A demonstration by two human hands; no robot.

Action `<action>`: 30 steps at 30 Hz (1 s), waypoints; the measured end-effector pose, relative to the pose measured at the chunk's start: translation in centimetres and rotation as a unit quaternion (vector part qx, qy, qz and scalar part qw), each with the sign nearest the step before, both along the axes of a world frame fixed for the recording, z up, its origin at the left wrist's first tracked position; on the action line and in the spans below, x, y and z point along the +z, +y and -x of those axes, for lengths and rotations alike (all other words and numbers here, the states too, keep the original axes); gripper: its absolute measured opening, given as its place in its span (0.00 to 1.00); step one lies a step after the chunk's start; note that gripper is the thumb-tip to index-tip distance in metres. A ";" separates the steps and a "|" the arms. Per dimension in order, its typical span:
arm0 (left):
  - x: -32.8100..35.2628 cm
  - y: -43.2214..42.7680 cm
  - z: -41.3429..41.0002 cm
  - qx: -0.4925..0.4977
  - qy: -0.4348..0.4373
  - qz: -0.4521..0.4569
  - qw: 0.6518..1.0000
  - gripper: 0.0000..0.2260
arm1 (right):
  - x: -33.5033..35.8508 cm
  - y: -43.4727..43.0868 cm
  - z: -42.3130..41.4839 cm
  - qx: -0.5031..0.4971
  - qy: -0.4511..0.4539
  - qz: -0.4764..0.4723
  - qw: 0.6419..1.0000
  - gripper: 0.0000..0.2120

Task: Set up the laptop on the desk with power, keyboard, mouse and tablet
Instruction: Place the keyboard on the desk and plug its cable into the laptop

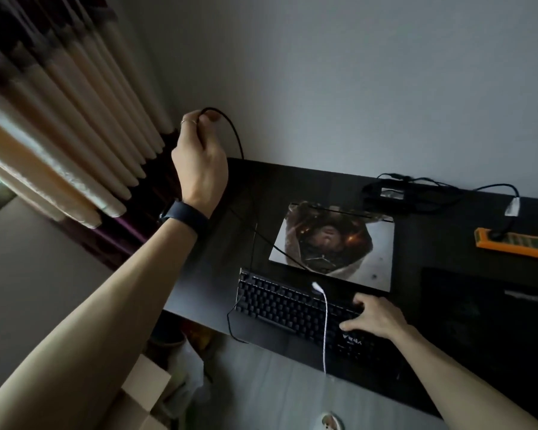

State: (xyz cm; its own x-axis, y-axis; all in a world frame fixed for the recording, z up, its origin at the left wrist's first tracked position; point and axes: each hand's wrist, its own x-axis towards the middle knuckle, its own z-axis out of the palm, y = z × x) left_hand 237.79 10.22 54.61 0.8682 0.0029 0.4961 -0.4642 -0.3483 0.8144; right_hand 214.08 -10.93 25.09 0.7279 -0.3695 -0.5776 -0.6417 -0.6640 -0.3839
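Left hand [199, 164] raised well above the desk [221, 243], fingers curled shut around a black cable [235, 135]; the cable loops over the fingertips and drops to the desk's far left corner, then trails across the surface toward the keyboard [292, 308]. Left arm extended up and forward, back of hand toward the camera, dark band [185, 217] on the wrist, two thin rings on one finger. Right hand [375, 316] lies palm down on the right part of the keyboard, fingers spread and loosely bent, pressing on the keys, gripping nothing; right forearm enters from 5 o'clock. One keyboard, black, at the desk's near edge, at 6 o'clock from the mouse pad [336, 249]. One mouse pad, printed, middle of the desk, a black cable lying across it. One white cable [324, 324] runs over the keyboard and hangs off the near edge. One black power brick [389, 197] with bundled cord at 12 o'clock from the mouse pad, against the wall. One orange power strip [514, 242] at 3 o'clock of the mouse pad, near the desk's right end, with a black plug in it. One dark flat laptop [491, 305], lid closed, at 3 o'clock of the keyboard. Curtain [59, 135] at 9 o'clock of the left hand. Cardboard box [143, 395] on the floor at 7 o'clock of the desk. Mouse and tablet: cannot tell from this view.
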 end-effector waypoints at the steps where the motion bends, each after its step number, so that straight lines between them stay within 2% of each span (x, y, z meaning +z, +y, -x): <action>1: -0.2 -0.2 0.0 -0.003 -0.002 -0.001 1.000 0.12 | -0.5 0.2 0.0 -0.007 -0.005 -0.007 1.000 0.35; 5: -1.8 -1.6 0.1 -0.027 -0.004 -0.025 0.999 0.11 | -2.8 0.5 -0.2 -0.014 -0.039 -0.013 0.999 0.37; 7: -3.0 -1.9 0.2 -0.034 0.002 -0.032 0.999 0.11 | -3.2 0.5 -0.4 -0.001 -0.032 0.011 0.999 0.33; 11: -4.8 -2.7 0.0 -0.060 0.031 -0.038 0.997 0.11 | -3.8 1.0 0.0 0.031 -0.033 0.126 0.991 0.20; 14: -6.1 -3.7 0.6 -0.085 0.050 -0.060 0.993 0.10 | -4.4 1.8 0.5 0.028 -0.021 0.126 0.991 0.18; 19: -5.7 -4.9 0.6 -0.102 0.054 -0.052 0.992 0.10 | -4.2 3.9 -0.3 -0.020 -0.080 0.084 0.993 0.25; 24: -6.1 -4.7 0.9 -0.114 0.065 -0.057 0.990 0.11 | -1.5 7.2 -3.8 -0.097 -0.196 -0.042 0.975 0.34; 27: -7.3 -3.6 0.6 -0.119 0.114 -0.046 0.985 0.11 | 0.4 8.9 -5.9 -0.144 -0.249 -0.157 0.945 0.45; 30: -8.2 -2.4 -0.2 -0.131 0.178 -0.010 0.975 0.12 | 1.9 11.0 -8.2 -0.138 -0.274 -0.189 0.933 0.48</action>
State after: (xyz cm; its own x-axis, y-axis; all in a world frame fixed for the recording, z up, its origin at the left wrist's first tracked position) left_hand 238.03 7.85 46.38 0.9553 -0.2477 0.1617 -0.2289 -0.2725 0.9345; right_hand 222.29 0.10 26.98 0.8593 -0.4323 -0.2735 -0.4065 -0.2524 -0.8781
